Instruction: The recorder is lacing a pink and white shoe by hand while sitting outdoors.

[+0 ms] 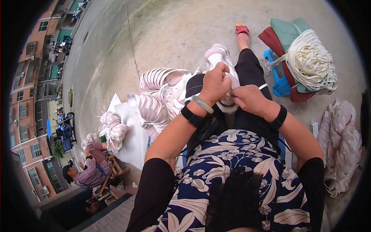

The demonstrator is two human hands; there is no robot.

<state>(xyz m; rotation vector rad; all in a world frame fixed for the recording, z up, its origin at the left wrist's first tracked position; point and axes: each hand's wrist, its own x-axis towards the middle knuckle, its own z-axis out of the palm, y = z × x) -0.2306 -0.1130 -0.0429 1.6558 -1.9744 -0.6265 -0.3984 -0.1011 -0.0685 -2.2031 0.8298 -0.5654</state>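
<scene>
A seated person is working on a pale pink-and-white shoe propped across the lap and the outstretched leg, a position that is keeping it steady and close under both hands. The left hand is curled tightly over the shoe's upper, pinning it down, while the right hand is pinching closed at the near edge, seemingly on a thin white lace trailing off to the side. A heap of similar pink shoe uppers is lying just beside the left knee, within easy reach. A thick bundle of white cord is resting on folded cloth beside a blue stool on the right. On the left, another person is sitting on a wooden chair on the concrete ground.
</scene>
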